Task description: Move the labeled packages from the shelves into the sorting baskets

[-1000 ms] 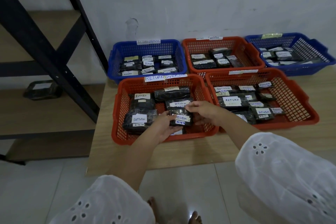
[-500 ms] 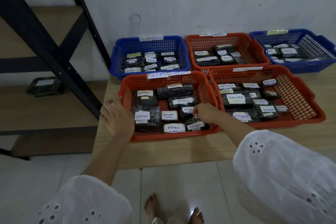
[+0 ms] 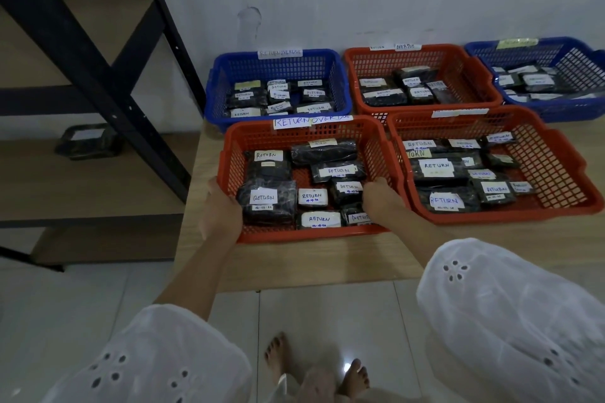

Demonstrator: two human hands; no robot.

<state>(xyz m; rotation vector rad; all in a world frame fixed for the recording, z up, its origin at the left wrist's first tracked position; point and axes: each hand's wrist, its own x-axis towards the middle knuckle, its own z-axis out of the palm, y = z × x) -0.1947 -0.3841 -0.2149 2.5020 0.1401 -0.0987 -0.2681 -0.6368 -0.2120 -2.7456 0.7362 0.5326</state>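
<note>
Left hand [image 3: 220,211]: fingers curled round the left wall of the near red basket [image 3: 314,234], at its front corner.
Right hand [image 3: 383,203]: knuckles up at the basket's right wall; fingers hidden, so its hold cannot be told.
Packages [image 3: 266,201]: black, tagged RETURN, lying in that basket on the wooden table [image 3: 294,265].
Change: half a second ago the left hand hovered open beside the basket, and the right was among the packages.
</note>
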